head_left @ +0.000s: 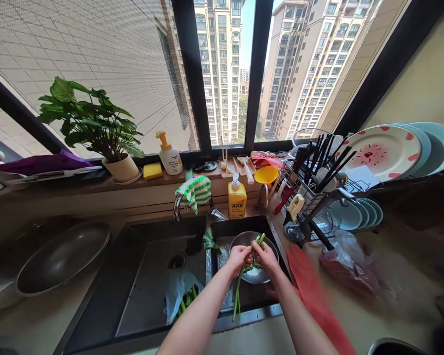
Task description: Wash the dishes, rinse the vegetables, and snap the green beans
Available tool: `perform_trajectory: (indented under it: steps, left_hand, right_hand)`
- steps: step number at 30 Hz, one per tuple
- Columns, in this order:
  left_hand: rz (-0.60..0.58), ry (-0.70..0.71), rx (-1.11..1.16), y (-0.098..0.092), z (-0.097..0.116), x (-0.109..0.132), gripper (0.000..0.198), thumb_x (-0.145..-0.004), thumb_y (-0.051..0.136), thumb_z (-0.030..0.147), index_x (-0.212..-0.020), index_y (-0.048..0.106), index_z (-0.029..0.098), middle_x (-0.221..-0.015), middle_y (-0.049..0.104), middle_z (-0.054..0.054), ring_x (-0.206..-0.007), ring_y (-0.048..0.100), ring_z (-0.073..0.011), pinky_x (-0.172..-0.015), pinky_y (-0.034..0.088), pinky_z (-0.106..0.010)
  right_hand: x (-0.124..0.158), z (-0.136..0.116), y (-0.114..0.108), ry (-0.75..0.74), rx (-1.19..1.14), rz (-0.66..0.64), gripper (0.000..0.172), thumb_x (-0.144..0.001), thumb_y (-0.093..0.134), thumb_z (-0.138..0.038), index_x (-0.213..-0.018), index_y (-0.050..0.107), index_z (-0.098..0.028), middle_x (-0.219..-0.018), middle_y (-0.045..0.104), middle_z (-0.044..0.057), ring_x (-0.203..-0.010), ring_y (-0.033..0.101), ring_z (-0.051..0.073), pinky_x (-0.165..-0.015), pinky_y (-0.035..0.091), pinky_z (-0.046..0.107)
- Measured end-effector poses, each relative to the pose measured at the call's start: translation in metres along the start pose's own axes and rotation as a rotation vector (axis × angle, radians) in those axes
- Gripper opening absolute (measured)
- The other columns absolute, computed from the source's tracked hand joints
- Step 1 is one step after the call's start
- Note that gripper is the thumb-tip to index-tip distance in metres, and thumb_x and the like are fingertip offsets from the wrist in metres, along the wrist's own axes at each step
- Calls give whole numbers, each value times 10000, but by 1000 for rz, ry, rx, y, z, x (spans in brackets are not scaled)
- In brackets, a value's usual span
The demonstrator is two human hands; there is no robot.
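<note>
Both my hands are over the right basin of a dark double sink (159,305). My left hand (237,257) and my right hand (265,256) are closed on a bunch of long green vegetable stalks (239,288); the stalks hang down toward me and their tops poke up between my fingers. A round metal bowl (259,274) sits in the basin right under my hands. In the left basin lies a clear plastic bag (179,293) with more green stalks in it.
A faucet draped with a green-striped cloth (193,192) and a yellow soap bottle (237,199) stand behind the sink. A dish rack with chopsticks and plates (329,182) is at right, red plastic bags (318,296) beside the sink, a wok (62,256) at left, a potted plant (96,123) on the sill.
</note>
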State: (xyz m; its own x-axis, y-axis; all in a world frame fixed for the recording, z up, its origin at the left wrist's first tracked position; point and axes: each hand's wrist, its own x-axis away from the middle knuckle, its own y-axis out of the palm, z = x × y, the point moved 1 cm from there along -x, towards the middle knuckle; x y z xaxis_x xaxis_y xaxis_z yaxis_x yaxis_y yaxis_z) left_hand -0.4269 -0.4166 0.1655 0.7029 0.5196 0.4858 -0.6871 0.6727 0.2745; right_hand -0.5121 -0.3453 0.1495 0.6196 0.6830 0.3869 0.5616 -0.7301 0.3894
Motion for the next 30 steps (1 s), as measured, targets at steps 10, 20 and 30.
perform_trajectory:
  steps: [10, 20, 30]
  left_hand:
    - [65, -42, 22, 0, 1, -4, 441, -564, 732, 517, -615, 558, 115, -478, 465, 50, -375, 340, -17, -377, 199, -156]
    - [218, 46, 109, -2, -5, -13, 406, -609, 726, 483, -707, 481, 174, -539, 473, 77, -417, 427, -45, -457, 391, -193]
    - [110, 13, 75, -11, -17, -5, 423, -463, 844, 284, -619, 473, 154, -457, 499, 59, -388, 474, -75, -406, 362, -184]
  right_hand:
    - [-24, 8, -3, 59, -124, 66, 301, -538, 726, -409, -658, 560, -189, -456, 472, -49, -376, 396, 79, -356, 258, 210]
    - [-8, 14, -2, 47, 23, -68, 371, -530, 791, -401, -754, 643, -146, -611, 601, -10, -471, 480, 78, -422, 334, 196]
    - [-13, 18, 1, -27, 73, 34, 366, -503, 781, -430, -577, 540, -165, -435, 461, -72, -383, 350, 46, -389, 243, 196]
